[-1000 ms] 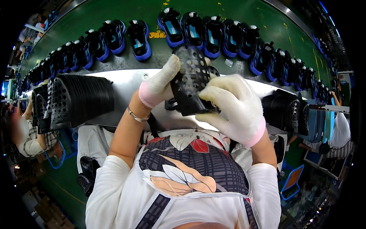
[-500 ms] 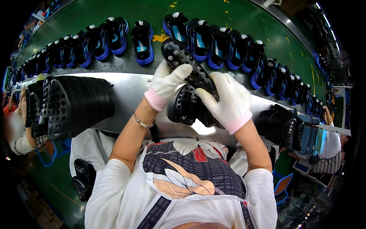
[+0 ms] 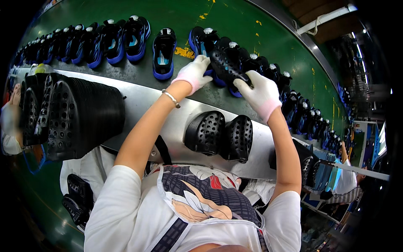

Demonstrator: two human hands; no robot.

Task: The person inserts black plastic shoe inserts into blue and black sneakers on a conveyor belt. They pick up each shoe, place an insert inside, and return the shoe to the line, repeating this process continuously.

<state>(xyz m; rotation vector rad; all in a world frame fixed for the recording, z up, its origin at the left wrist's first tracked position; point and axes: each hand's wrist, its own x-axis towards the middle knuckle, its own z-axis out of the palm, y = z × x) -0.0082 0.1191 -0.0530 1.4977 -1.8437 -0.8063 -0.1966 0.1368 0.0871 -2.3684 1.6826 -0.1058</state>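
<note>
My right hand, in a white knit glove with a pink cuff, grips the near end of a black perforated insole. The insole slants over the row of shoes, its far end away from me. My left hand, gloved alike, reaches to a black and blue shoe beside the insole. Its thumb and fingers are apart; whether it touches the shoe is unclear. A single shoe with a light blue patch inside stands left of that hand. Two short stacks of black perforated insoles lie below my hands.
A metal ledge runs between me and the green conveyor belt. Long stacks of black insoles sit at the left, more at the right. Shoes line the belt both ways. Other people are at both sides.
Both hands have moved away from me over the belt, the insole carried in my right hand. My left hand has let go of the insole. The two short stacks now show fully.
</note>
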